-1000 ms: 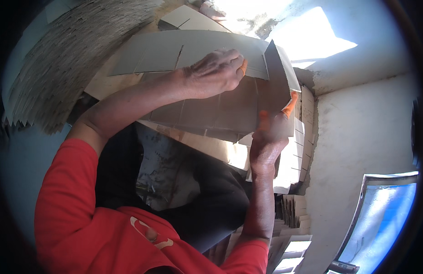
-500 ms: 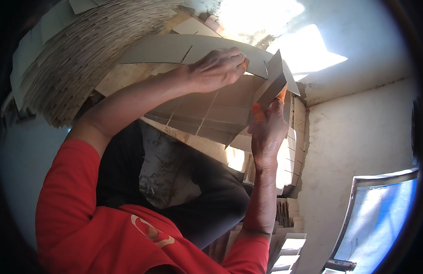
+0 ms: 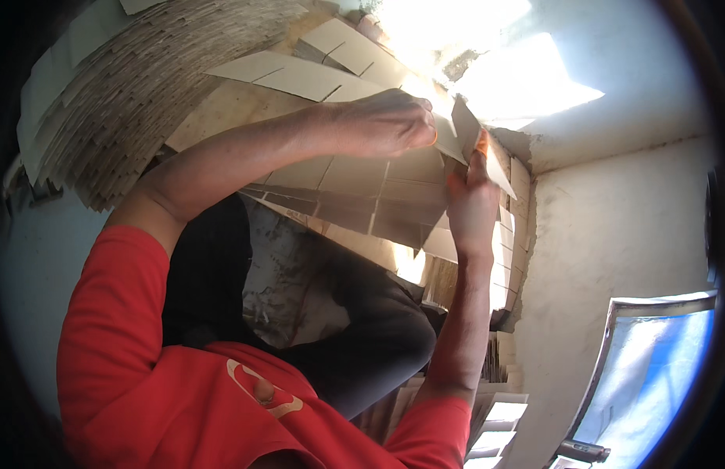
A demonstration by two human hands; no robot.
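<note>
A long slotted cardboard strip [image 3: 288, 76] runs from the left to behind my left hand [image 3: 394, 125]. That hand is closed at the strip, its fingers curled with their tips mostly hidden. To its right, my right hand [image 3: 473, 195] grips a short cardboard piece [image 3: 465, 129] standing crosswise to the strip at its right end. Orange coverings show on some of my fingers. Below my left hand, a wide cardboard sheet with slots [image 3: 355, 187] slants down toward my knees. How the short piece and the strip join is hidden by my hands.
A large leaning stack of cardboard strips [image 3: 167, 70] fills the upper left. More slotted cardboard [image 3: 351, 47] lies behind the strip, against a sunlit wall. Cardboard pieces [image 3: 499, 414] stand low on the right, near a blue-paned window [image 3: 644, 375]. My bent leg [image 3: 378, 328] is below.
My right hand has moved up and slightly right with the short cardboard piece, which is now turned differently. The left hand has shifted slightly right and down. The long strip looks straighter.
</note>
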